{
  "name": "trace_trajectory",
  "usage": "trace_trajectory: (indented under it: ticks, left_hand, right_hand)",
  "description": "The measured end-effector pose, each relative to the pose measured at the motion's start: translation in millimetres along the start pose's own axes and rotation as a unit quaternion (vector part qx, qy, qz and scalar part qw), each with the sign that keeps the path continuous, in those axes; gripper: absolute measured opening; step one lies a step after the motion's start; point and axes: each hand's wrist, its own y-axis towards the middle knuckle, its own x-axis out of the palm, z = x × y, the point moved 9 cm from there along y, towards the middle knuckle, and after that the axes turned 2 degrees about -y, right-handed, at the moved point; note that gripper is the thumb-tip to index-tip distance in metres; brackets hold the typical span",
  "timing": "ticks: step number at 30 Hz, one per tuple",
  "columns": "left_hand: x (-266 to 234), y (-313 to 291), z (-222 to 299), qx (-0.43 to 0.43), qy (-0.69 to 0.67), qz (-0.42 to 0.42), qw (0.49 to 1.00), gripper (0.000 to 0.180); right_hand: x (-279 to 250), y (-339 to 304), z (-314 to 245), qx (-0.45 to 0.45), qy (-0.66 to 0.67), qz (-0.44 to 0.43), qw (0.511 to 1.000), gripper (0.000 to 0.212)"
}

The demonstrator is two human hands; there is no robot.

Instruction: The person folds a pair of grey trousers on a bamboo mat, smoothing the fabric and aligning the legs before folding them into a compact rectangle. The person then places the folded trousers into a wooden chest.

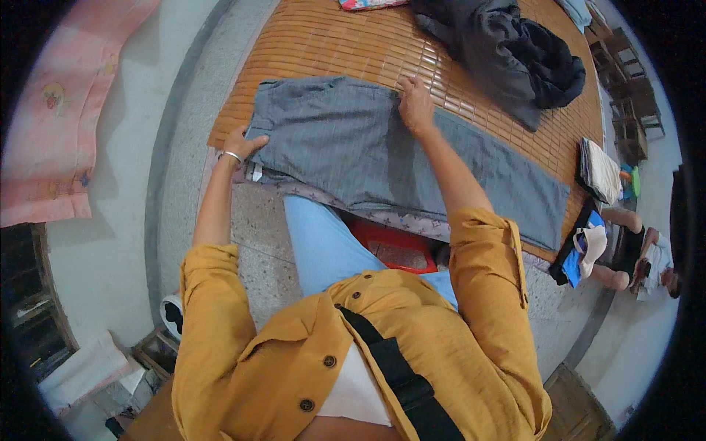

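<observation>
Left hand (241,145) clamps gray trousers (331,140) at center-left; right hand (417,108) (upper center) half-curled at their edge, grip unclear.

Mat (323,40): slatted, brown, laid across the bed. Dark clothes (515,55): heaped loosely on the mat's far right part. Patterned item (372,4): multicoloured, cut off by the upper edge of view. Folded stack (603,173): cream on top, dark beneath, at the mat's right edge. Beige garment (592,246): lying over blue and black cloth, near the stack. Red frame (401,253): low, partly hidden below the bed's near side. Floor (265,231): speckled grey. Curtain (62,117): pink, hanging at left against a pale wall (140,140). White cloth (84,371): lower left.
</observation>
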Motion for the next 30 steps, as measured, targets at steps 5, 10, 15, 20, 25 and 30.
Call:
trace_trajectory:
  ticks: [5,10,15,20,25,30]
  left_hand:
    - [7,22,-37,-0.006,0.008,-0.011,1.000,0.074]
    - [0,-12,7,-0.050,-0.032,-0.073,0.996,0.075]
    - [7,2,-13,-0.040,0.057,-0.032,0.997,0.071]
    - [19,-15,6,-0.077,-0.171,-0.078,0.979,0.060]
    - [-10,-58,44,-0.102,-0.396,-0.067,0.910,0.055]
    - [-44,-82,123,-0.004,-0.490,-0.087,0.867,0.062]
  right_hand:
    - [-12,-58,-55,-0.025,0.002,0.020,0.999,0.049]
    - [30,-98,-59,-0.021,-0.043,-0.059,0.997,0.059]
    - [36,-108,-54,-0.019,0.002,-0.049,0.999,0.059]
    - [19,-113,-50,0.038,0.023,-0.013,0.999,0.058]
    - [22,-121,-50,0.081,0.043,-0.029,0.995,0.058]
    - [27,-129,-51,0.121,0.241,-0.052,0.962,0.059]
